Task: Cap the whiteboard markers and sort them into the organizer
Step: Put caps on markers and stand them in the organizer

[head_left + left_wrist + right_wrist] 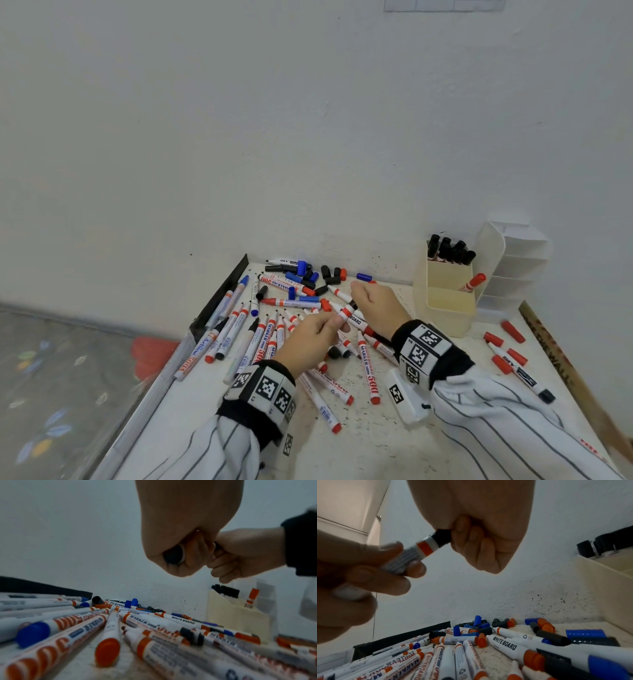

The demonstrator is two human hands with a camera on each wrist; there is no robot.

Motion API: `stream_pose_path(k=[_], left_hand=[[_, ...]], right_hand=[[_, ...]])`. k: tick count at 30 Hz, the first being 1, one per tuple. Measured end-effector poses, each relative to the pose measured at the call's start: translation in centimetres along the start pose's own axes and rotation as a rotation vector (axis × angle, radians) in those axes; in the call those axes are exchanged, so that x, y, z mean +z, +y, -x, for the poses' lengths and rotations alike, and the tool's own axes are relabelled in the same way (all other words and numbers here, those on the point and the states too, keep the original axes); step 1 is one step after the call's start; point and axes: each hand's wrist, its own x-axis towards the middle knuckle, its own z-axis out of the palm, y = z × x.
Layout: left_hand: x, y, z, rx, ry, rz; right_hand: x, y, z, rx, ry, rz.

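Left hand [313, 337] gripping a marker [412, 554], right hand [376, 303] pressing its black cap [442, 537] on; a handful stand in the organizer [445, 301], dozens litter the worktop [363, 442].

A white whiteboard marker [348, 312] with a red band is held tilted above the table, left of the cream organizer [445, 308], a black cap [442, 537] on its tip, while black-capped markers [450, 250] stand upright in the organizer's rear compartment and one red-capped marker [474, 282] leans in the middle one.
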Motion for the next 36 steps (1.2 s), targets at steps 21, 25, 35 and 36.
stream_pose_path(k=[21, 25, 35, 36], left_hand=[[1.2, -2.7, -7.0, -0.302, -0.035, -0.924], [1.3, -3.1, -7.7, -0.314, -0.031, -1.064], [1.4, -2.8, -8.4, -0.368, -0.031, -1.004], [1.4, -2.7, -8.4, -0.360, -0.037, -0.999]], right_hand=[[-15.2, 6.2, -5.4, 0.119, 0.509, 0.144], [-16.1, 7.8, -6.6, 0.146, 0.542, 0.220], [-16.9, 8.1, -7.9, 0.138, 0.576, 0.451], [-16.9, 8.0, -8.0, 0.129, 0.556, 0.465]])
